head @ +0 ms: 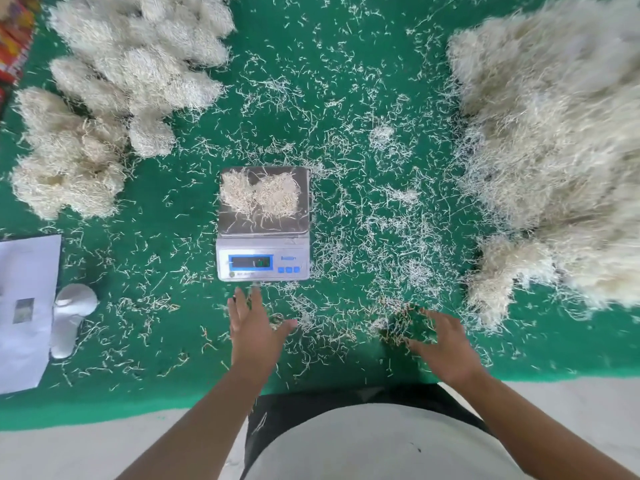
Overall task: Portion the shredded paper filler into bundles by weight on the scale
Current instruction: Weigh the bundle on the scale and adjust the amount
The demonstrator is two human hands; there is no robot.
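Green felt-like matting (346,46) covers the work surface, littered throughout with loose pale strands. Whether it lies on a desk or on the floor cannot be told.

The scale (263,225) stands at centre, directly ahead of the left hand (254,327). Its steel platter is flat, square and reflective, and it carries a small portion (259,197) of shredded paper filler, set toward the far edge. The display is blurred and cannot be read.

The bulk heap (554,140), fluffy, cream and fibrous, lies to the right, well apart from the scale. The right hand (446,344) is the nearer of the two to it. Finished bundles (114,84), compact rounded tufts of the same material, lie at far left.

Left grip: released, fingers straight and spread, fingertips just short of the scale's front edge, holding nothing. Right grip: fingers loosely curved over a thin scatter of strands (401,323) on the matting. Motion blur prevents confirming whether it is grasping any.

Judgement: the portion looks light beside the finished bundles, so a top-up from the right-hand side is likely needed. The strands are light, springy and tangled, and will shed in transit.

A white sheet (24,306) and a white object (72,317) rest at the left edge.
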